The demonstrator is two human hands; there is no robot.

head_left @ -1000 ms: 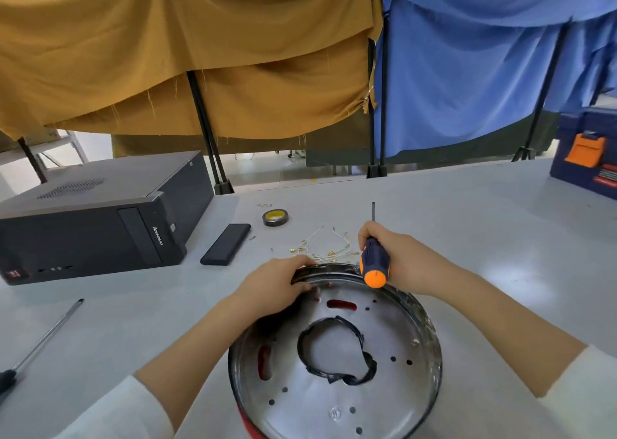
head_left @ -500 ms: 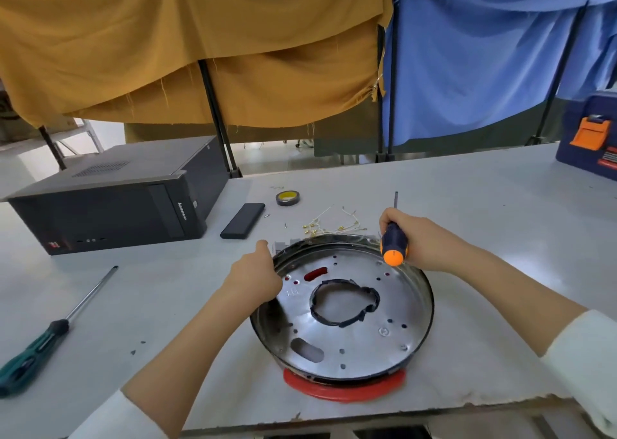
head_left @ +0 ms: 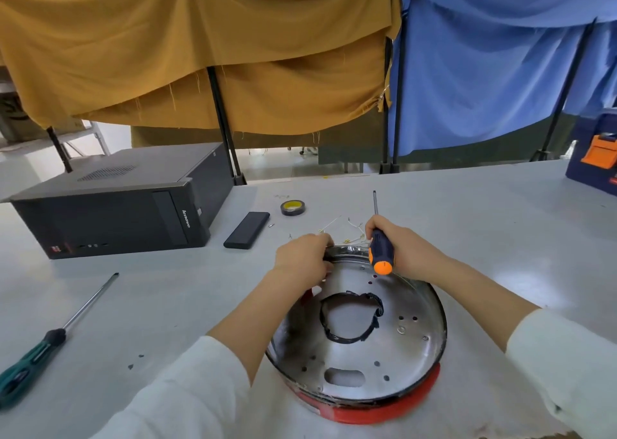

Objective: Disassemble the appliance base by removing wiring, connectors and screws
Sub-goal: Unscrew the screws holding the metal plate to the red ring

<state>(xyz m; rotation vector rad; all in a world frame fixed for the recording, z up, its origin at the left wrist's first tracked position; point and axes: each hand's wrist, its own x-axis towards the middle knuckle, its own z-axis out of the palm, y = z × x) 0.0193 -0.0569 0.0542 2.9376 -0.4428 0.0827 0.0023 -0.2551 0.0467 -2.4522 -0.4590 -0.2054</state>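
From the head camera, the round shiny metal appliance base with a red plastic rim (head_left: 367,348) lies on the pale grey surface (head_left: 500,231) directly in front of the person, tilted so its near edge sits low. A ragged ring of black tape (head_left: 350,318) lies around the centre of its plate, with small holes and an oblong slot about it. The left hand (head_left: 302,260) has its fingers curled over the far-left rim of the base, gripping it. The right hand (head_left: 405,250) grips a blue screwdriver with an orange end cap (head_left: 380,255), its fingers wrapped round the handle and the thin metal shaft pointing up and away; the hand rests at the far rim. Just beyond the rim lies a tangle of thin pale wires (head_left: 344,230).

Farther off on the surface are a small roll of black tape with a yellow core (head_left: 293,207), a flat black rectangular block (head_left: 247,230) and a black desktop computer case lying on its side (head_left: 123,205), lettered "lenovo" on the front panel. At the left, well apart, lies a green-handled screwdriver with a long shaft (head_left: 50,341). A dark blue toolbox with an orange latch (head_left: 597,158) sits at the far right edge. Mustard cloth (head_left: 200,54) and blue cloth (head_left: 500,54) hang behind.
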